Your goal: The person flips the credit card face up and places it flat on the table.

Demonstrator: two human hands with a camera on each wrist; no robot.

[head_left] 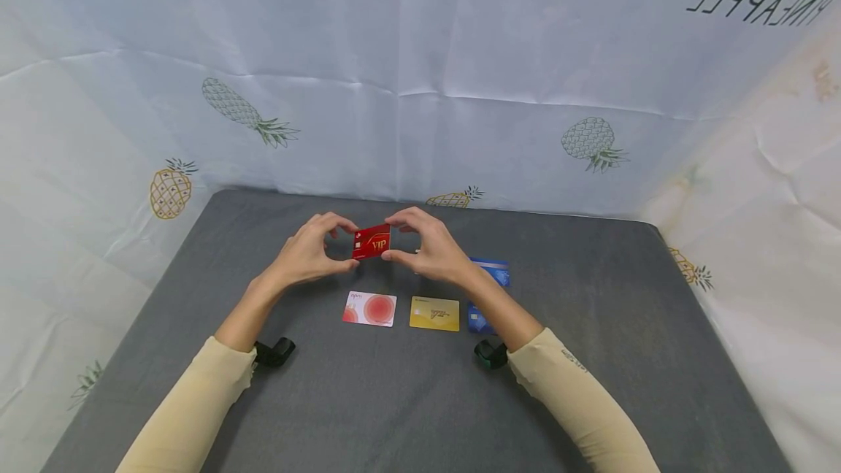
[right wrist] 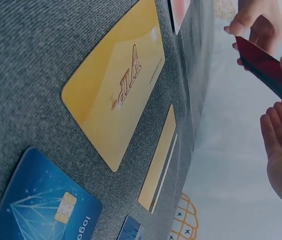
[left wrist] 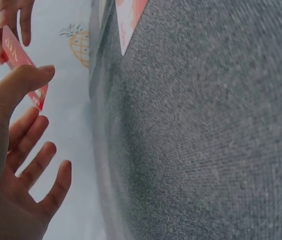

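Grey table (head_left: pixel 368 400); both hands (head_left: pixel 307 252) (head_left: pixel 432 248) pinch red card (head_left: pixel 371 241).

Fabric-screened spot of uncertain kind

A grey, textile-topped table (head_left: pixel 394 400) sits within pale fabric (head_left: pixel 486 42) that hangs behind it and along both sides, creased and printed with pineapples (head_left: pixel 169 193) and mirror-reversed lettering (head_left: pixel 761 2). It looks like a makeshift screened-off workspace; whether inside a home, studio or office cannot be told.

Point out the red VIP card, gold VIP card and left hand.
Red VIP card (head_left: pixel 371 241), head view: middle of its face.
Gold VIP card (right wrist: pixel 121 83), right wrist view: middle of its face.
Left hand (head_left: pixel 305 252), head view: between wrist and fingers.
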